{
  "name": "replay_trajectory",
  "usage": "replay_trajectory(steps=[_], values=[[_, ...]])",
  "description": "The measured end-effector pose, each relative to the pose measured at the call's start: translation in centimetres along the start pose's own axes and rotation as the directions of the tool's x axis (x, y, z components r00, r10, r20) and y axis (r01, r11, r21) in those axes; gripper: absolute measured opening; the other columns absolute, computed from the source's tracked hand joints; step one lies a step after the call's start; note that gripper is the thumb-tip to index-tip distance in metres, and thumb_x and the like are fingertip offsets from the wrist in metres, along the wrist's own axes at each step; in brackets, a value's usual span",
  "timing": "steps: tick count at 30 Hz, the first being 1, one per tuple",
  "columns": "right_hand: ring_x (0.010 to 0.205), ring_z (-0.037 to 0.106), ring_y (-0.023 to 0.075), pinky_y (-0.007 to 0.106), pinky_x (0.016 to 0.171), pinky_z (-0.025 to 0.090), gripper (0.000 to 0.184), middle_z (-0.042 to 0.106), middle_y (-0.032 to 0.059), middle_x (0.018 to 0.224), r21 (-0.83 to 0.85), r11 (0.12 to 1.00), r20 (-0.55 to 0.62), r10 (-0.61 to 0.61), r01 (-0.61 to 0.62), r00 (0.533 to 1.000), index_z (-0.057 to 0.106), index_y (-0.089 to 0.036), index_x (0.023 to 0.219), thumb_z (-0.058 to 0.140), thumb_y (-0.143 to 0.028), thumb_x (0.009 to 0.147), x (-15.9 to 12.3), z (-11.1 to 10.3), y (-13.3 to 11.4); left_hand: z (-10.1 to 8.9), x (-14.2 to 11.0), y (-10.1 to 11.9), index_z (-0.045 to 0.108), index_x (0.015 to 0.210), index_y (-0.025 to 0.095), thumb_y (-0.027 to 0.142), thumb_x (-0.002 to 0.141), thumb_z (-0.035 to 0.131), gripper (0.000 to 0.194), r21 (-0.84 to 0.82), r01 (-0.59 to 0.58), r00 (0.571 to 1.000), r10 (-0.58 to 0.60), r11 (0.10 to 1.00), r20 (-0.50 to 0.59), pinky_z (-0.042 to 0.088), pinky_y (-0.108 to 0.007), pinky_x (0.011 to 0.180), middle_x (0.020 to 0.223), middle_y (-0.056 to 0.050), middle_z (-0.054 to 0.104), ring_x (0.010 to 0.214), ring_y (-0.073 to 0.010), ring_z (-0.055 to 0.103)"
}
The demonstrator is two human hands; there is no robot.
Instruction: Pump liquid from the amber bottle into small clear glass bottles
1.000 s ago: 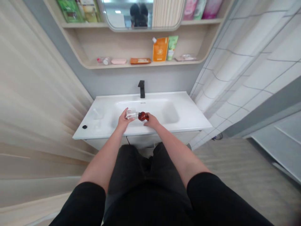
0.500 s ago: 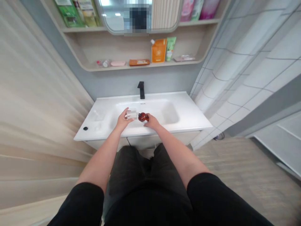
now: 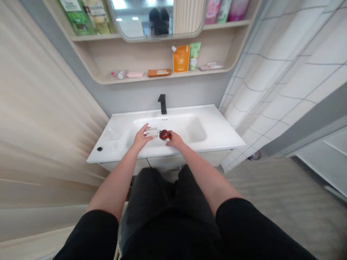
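so the thing in play is a small round dark red bottle (image 3: 165,135), glossy, maybe glass, held right over the middle of the white sink basin (image 3: 173,124). its neck end points left at a clear square-ish container (image 3: 151,132), and the two meet end to end, though i can't tell if they're actually joined. my right hand (image 3: 175,140) is clamped around the red bottle and my left hand (image 3: 141,138) is wrapped around the clear piece, so the hands are a little apart with both items between them. behind the sink sits a matte black faucet (image 3: 162,103). above that is a wooden shelf (image 3: 162,77) with an orange pouch (image 3: 180,58) and a green tube (image 3: 195,55), and a round-cornered mirror (image 3: 135,25) sits over the sink too. a small black button (image 3: 99,148) is on the sink's left side.
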State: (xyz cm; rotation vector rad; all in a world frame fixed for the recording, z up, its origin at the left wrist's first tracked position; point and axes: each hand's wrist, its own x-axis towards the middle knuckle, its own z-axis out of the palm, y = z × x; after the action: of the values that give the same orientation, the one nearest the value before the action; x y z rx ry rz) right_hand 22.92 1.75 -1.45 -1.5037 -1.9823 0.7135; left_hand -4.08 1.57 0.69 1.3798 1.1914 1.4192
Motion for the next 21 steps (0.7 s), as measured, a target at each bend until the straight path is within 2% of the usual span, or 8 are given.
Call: replay_trajectory(steps=[5,10,21], values=[[0.117,0.077,0.0298,0.041,0.104,0.060,0.073,0.081,0.0084,0.133,-0.003,1.000,0.005,-0.003,0.003,1.000,0.066,-0.024,0.134,0.099,-0.020,0.069,-0.02,-0.05,0.04,-0.01,0.08,0.26,0.077,0.149,0.026,0.026,0.046,0.111,0.108,-0.011,-0.001,1.000,0.001,1.000,0.006,0.057,-0.057,0.122,0.133,-0.010,0.076,0.122,-0.0313,0.075],[0.116,0.077,0.0295,0.041,0.104,0.060,0.075,0.081,0.0094,0.133,0.012,1.000,0.007,-0.006,0.006,1.000,0.066,-0.023,0.136,0.100,-0.019,0.069,0.00,-0.02,0.14,-0.04,0.28,0.26,0.076,0.150,0.024,0.028,0.047,0.111,0.109,0.006,-0.016,1.000,0.016,1.000,0.010,0.056,-0.059,0.123,0.133,-0.011,0.075,0.131,-0.0349,0.072],[0.108,0.077,0.0289,0.040,0.099,0.059,0.073,0.082,0.0060,0.125,0.066,0.998,-0.005,-0.001,0.001,1.000,0.067,-0.025,0.133,0.099,-0.019,0.068,0.13,0.23,0.50,-0.47,0.89,0.34,0.067,0.162,0.025,0.039,0.057,0.107,0.113,0.138,-0.054,0.995,0.042,0.989,0.086,0.057,-0.055,0.121,0.144,-0.014,0.072,0.139,-0.0339,0.068]])
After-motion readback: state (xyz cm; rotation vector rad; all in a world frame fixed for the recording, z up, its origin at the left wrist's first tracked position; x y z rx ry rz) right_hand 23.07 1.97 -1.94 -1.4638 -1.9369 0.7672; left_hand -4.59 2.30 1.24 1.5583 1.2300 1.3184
